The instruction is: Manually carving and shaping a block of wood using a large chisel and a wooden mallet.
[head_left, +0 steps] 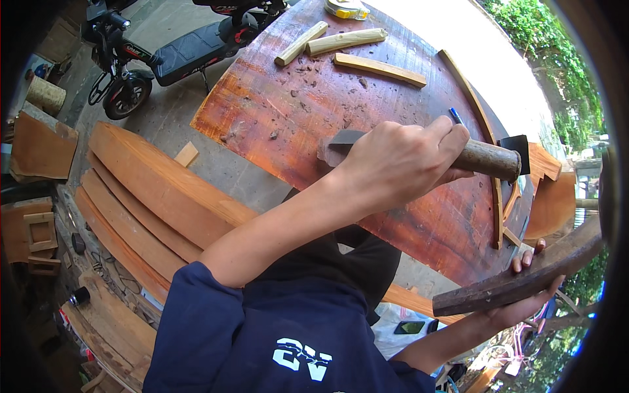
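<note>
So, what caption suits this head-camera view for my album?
Left hand grips a tool above the brown table; right hand holds a dark curved wooden piece.

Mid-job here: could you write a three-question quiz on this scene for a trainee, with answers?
1. What does each hand hold?
2. True or false: the yellow tape measure lies on the table.
3. Where does the scooter stand? a) on the table; b) on the floor; c) on the stacked boards.

Key:
1. Left hand: round-handled tool; right hand: dark piece of wood.
2. True.
3. b.
</note>
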Motion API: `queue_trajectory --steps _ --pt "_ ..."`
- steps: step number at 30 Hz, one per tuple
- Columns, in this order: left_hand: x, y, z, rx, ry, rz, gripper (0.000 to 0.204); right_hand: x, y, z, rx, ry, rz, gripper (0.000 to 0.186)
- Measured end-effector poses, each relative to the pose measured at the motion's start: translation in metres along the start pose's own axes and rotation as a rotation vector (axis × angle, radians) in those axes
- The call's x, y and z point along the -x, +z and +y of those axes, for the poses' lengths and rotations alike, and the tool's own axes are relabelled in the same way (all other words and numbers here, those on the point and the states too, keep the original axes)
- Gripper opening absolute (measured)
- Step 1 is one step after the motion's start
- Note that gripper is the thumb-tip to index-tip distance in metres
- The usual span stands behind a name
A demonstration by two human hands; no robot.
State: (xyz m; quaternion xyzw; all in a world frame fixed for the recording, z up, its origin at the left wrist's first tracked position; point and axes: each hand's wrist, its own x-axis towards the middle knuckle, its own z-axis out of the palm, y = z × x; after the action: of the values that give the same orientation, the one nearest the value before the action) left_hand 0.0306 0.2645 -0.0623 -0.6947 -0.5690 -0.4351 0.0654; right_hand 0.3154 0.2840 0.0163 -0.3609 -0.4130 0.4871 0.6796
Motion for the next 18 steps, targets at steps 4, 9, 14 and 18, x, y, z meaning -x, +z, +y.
queue_trajectory --steps 4,9,14,18 --pt "0.001 -0.003 0.0 0.009 0.007 -0.008 0.041 0.005 -0.008 0.024 -0.112 0.193 -0.466 0.053" --pt "0.009 -0.005 -0.007 -0.015 -0.039 -0.012 0.042 0.047 0.007 0.02 0.478 0.482 -0.353 0.055" --pt "0.003 -0.006 -0.003 -0.01 -0.024 -0.015 0.042 0.01 -0.003 0.002 0.088 0.276 -0.331 0.057" --pt "0.007 -0.009 -0.006 -0.034 -0.03 0.005 0.042 0.01 0.008 0.022 -0.087 0.232 -0.359 0.057"
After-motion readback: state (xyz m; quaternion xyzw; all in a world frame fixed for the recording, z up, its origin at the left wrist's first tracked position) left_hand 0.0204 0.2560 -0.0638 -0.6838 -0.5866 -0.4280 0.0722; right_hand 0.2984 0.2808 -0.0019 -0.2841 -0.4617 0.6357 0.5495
